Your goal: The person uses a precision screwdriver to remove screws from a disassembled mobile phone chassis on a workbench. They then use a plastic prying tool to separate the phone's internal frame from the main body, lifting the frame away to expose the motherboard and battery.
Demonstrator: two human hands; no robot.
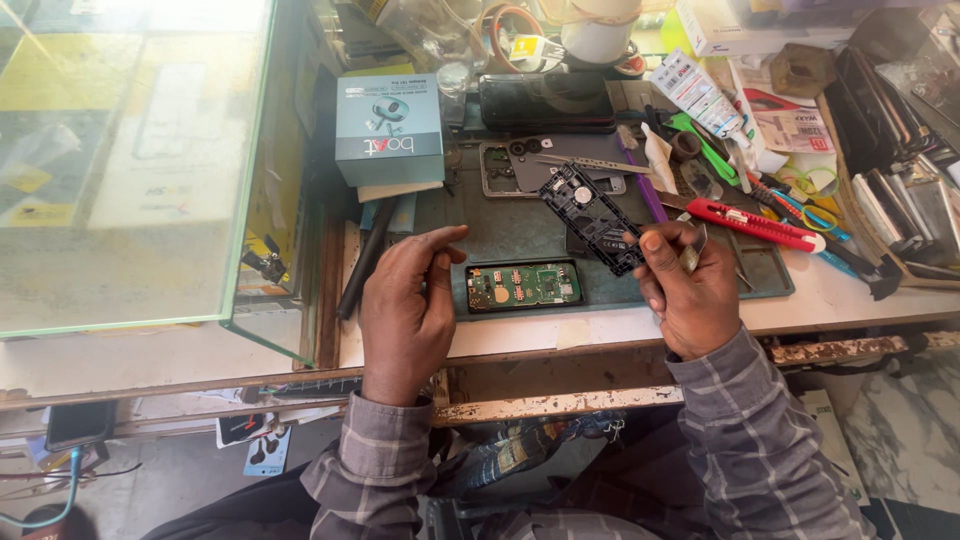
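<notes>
My right hand (pixel 690 290) grips the near end of a black plastic phone frame (pixel 590 215), which slants up and away over the grey work mat (pixel 510 230). A thin metal tool also sticks out of that hand beside the frame. My left hand (pixel 405 310) hovers at the mat's left edge, fingers loosely bent and holding nothing. Between the two hands a phone body with a bare green circuit board (pixel 523 286) lies flat on the mat. Farther back on the mat lies an opened grey phone (pixel 540 165) with tweezers across it.
A teal-and-white box (pixel 389 128) stands behind my left hand, next to a glass display case (pixel 130 160). A red utility knife (pixel 755 225), a white tube, pens, tape rolls and several phone parts crowd the bench's back and right.
</notes>
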